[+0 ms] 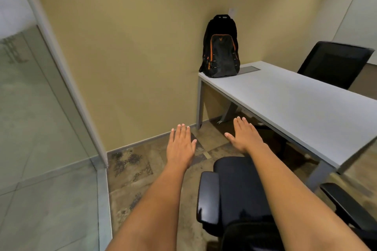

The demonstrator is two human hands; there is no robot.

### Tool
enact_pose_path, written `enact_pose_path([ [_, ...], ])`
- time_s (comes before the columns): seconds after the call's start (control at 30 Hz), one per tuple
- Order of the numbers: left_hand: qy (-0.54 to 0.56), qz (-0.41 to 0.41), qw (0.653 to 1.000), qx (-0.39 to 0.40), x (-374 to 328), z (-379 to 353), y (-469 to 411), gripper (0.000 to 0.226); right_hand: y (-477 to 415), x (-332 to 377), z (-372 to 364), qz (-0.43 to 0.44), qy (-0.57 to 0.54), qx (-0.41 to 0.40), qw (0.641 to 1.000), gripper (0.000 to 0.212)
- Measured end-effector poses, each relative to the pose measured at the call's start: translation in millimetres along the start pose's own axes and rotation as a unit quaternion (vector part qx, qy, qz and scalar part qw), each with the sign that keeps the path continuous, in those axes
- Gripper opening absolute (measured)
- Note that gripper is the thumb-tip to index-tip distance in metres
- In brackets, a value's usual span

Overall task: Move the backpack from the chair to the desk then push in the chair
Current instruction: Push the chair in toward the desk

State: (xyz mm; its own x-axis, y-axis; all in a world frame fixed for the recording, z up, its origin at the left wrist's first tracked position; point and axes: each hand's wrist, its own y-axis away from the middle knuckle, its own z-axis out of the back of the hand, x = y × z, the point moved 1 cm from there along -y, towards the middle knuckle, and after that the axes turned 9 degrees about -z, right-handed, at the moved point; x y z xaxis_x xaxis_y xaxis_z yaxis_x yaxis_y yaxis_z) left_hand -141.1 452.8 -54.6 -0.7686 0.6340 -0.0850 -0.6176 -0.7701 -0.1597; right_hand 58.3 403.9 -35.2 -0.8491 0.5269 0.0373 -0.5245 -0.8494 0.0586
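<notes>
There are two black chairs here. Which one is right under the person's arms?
The near chair, with glossy armrests, on this side of the desk; the right forearm passes over its seat. The other chair stands beyond the desk's far side.

A: How much of the near chair (242,185) shows?

B: Only part. The right forearm crosses its seat, the bottom edge cuts off its back, and its base is out of view.

A: And the bench (295,108)?

B: Its end at 3 o'clock runs off the frame. The second chair (334,63) behind it shows only its backrest.

A: The backpack (221,47)?

B: The logo and orange side lettering are too small to read, and its straps are hidden.

A: At 9 o'clock?

B: The glass wall (40,108) shows only blurred reflections.
</notes>
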Motion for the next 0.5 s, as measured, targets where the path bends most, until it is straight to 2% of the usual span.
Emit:
enact_pose_path([
  [0.5,-0.011,-0.005,0.999,-0.043,-141,48,34,0.057,95,-149,42,-0.012,-0.020,-0.011,1.000,0.070],
])
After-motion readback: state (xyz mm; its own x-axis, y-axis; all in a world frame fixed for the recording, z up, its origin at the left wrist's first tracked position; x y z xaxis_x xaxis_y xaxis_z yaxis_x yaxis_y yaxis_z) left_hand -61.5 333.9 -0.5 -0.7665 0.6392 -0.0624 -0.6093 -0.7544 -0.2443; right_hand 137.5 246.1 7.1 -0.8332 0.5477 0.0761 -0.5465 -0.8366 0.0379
